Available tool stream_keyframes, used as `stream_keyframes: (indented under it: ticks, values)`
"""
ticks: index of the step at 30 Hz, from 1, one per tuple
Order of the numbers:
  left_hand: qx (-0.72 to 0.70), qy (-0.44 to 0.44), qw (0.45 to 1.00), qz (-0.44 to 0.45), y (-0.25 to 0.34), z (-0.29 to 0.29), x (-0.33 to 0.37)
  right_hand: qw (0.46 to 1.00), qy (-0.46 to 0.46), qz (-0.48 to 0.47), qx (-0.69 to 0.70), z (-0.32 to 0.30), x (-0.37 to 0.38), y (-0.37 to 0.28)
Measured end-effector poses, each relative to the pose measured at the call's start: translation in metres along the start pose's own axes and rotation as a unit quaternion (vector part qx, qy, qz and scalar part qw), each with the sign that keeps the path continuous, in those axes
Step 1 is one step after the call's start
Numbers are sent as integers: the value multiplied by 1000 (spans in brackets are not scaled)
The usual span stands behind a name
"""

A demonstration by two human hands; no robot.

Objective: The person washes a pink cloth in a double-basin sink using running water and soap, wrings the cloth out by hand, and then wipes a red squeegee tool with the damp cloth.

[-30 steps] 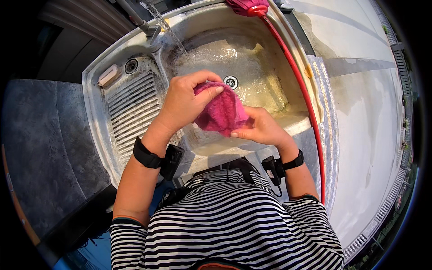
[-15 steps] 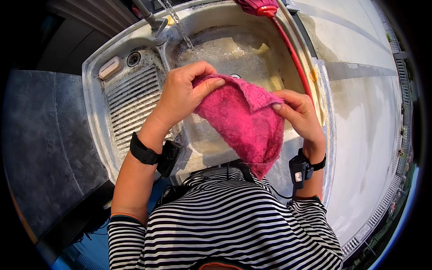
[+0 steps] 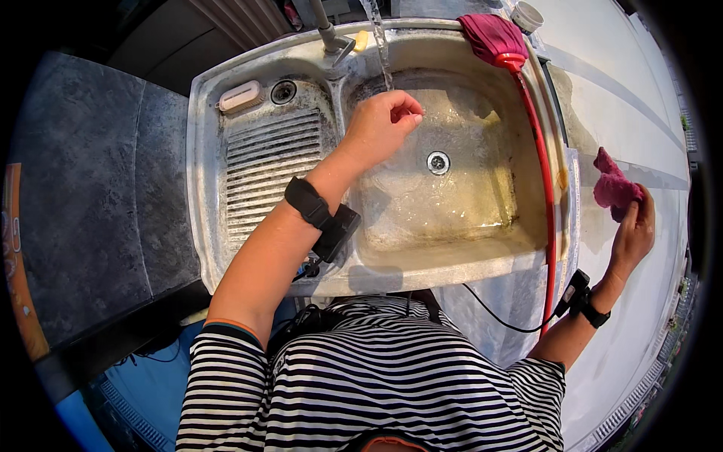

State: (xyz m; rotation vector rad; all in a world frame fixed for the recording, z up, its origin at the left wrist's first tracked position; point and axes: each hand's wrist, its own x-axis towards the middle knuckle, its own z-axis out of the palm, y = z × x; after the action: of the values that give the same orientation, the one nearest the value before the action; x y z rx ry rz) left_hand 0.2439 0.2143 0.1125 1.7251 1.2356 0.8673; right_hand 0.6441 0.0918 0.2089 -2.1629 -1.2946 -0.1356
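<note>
My left hand (image 3: 385,124) is over the sink's large basin (image 3: 452,230), beside the stream of running water (image 3: 378,45). Its fingers are curled in toward the thumb, and no object shows in them. Out to the right, past the sink's edge, my right hand (image 3: 634,230) grips a bunched pink cloth (image 3: 616,188) that sticks up beyond the fingertips. Shallow water covers the floor of the basin, with a round drain (image 3: 437,163) in its middle.
A red-handled mop (image 3: 544,162) leans along the sink's right side, its dark pink head (image 3: 489,36) on the far rim. To the left are a ribbed washboard (image 3: 271,173), a pale soap bar or case (image 3: 241,96) and a dark countertop (image 3: 83,196). A white tub (image 3: 527,16) stands far right.
The pink cloth, earlier stretched between both hands over the basin, has left my left hand. My right hand has carried it right, beyond the sink. The view has shifted, uncovering the drain.
</note>
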Motion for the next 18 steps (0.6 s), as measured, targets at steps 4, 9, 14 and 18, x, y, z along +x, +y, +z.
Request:
stream_keyframes:
  ticks: [4,9,14,18]
  values:
    - [42,133,982,-127,-68,-45,4,958,6,-149,-244,48,-36,13]
    - [98,217,953,-186,-119,-66,41,971,-140,-22,-191,86,-84,65]
    - [466,207,859,-51,-89,-67,57,968,-178,22,-177,93,-86,80]
    - [534,70,833,128,-97,-83,81,967,-196,34,-161,97,-85,80]
